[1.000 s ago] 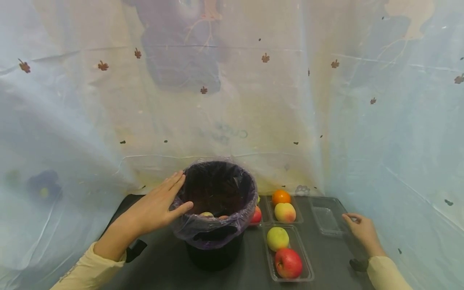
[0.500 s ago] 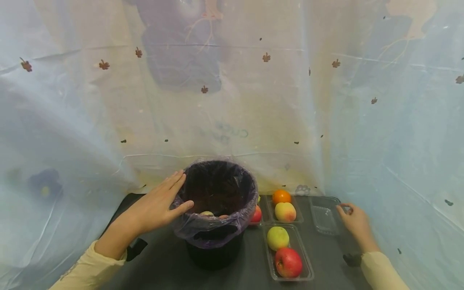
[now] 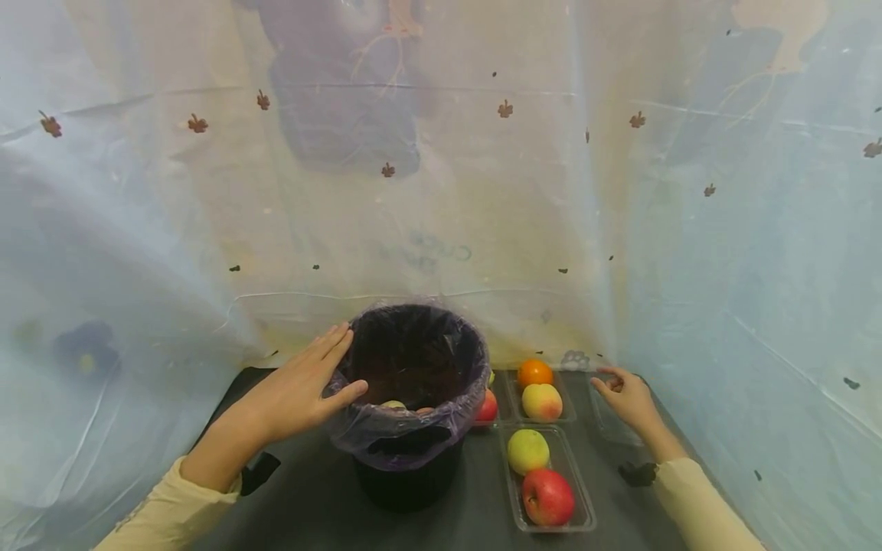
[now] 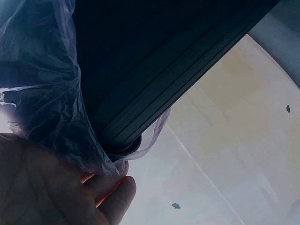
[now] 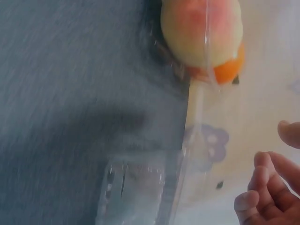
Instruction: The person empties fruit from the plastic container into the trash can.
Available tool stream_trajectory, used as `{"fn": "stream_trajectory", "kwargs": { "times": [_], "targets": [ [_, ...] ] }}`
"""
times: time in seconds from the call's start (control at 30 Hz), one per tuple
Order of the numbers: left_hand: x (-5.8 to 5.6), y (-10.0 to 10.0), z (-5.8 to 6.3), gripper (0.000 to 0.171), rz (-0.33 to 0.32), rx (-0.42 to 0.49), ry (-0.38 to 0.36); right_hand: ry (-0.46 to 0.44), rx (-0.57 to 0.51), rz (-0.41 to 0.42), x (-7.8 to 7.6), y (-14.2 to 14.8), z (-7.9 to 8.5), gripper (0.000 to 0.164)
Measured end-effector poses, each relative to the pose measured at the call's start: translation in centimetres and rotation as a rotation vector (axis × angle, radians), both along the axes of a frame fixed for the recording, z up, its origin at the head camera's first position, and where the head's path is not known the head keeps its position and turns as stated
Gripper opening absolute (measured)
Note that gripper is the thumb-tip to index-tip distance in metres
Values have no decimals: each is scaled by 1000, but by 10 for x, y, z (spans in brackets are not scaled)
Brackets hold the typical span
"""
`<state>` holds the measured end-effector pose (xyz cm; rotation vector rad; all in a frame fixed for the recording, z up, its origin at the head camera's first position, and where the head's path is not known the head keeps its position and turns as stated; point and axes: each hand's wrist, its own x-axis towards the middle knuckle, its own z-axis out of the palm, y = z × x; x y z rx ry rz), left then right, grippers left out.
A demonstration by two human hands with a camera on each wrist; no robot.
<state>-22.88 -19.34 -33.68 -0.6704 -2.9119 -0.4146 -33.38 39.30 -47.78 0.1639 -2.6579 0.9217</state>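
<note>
My left hand (image 3: 289, 394) rests against the left side of a black bin (image 3: 409, 482) lined with a thin purple bag (image 3: 413, 448). Its fingers lie along the rim, and the left wrist view shows the fingers (image 4: 117, 199) touching the bag. Pieces of fruit (image 3: 393, 405) show partly inside the bin. Over a clear plastic tray (image 3: 609, 421) at the back right is my right hand (image 3: 630, 399), fingers loosely bent and holding nothing. In the right wrist view that hand (image 5: 272, 187) is apart from the tray. Left of it, another tray bears an orange (image 3: 535, 373) and a peach (image 3: 542, 403).
A nearer clear tray (image 3: 584, 505) holds a yellow-green apple (image 3: 528, 452) and a red apple (image 3: 548, 497). Another red apple (image 3: 488, 408) is partly hidden behind the bin. Plastic sheeting (image 3: 441, 229) hangs along the back and sides of the dark tabletop (image 3: 303, 497).
My right hand has moved left and slightly back, from beside the right tray to above it. The left hand stays at the bin's rim, and the fruit has not moved.
</note>
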Motion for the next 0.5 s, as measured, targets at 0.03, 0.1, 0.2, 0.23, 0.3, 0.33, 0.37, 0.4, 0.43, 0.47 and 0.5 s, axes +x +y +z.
{"fn": "stream_trajectory", "kwargs": {
  "times": [0.03,0.1,0.2,0.23,0.3,0.33,0.37,0.4,0.43,0.47,0.5],
  "targets": [
    [0,0,0,99,0,-1,0,-9,-8,9,-1,-4,0,43],
    [0,1,0,99,0,-2,0,-21,-12,21,-5,-10,-1,43],
    [-1,1,1,100,-4,-1,-2,-41,-11,38,-12,-16,-4,44],
    [-1,1,1,101,-5,-1,-2,-44,-6,40,-15,-18,-5,43],
    [-1,1,1,102,-5,0,-3,-65,8,47,-21,-22,-7,43],
    [-1,1,1,103,-3,1,-6,-76,22,54,-23,-23,-8,43],
    [-1,0,1,103,-1,1,-7,-89,31,55,-25,-26,-9,42],
    [-1,0,1,103,0,1,-9,-107,39,61,-27,-27,-11,43],
    [0,0,1,103,0,3,-10,-124,43,61,-28,-29,-12,43],
    [0,0,1,103,0,4,-12,-137,56,64,-29,-31,-12,44],
    [0,0,1,103,0,4,-12,-143,69,64,-29,-33,-13,45]
  ]
}}
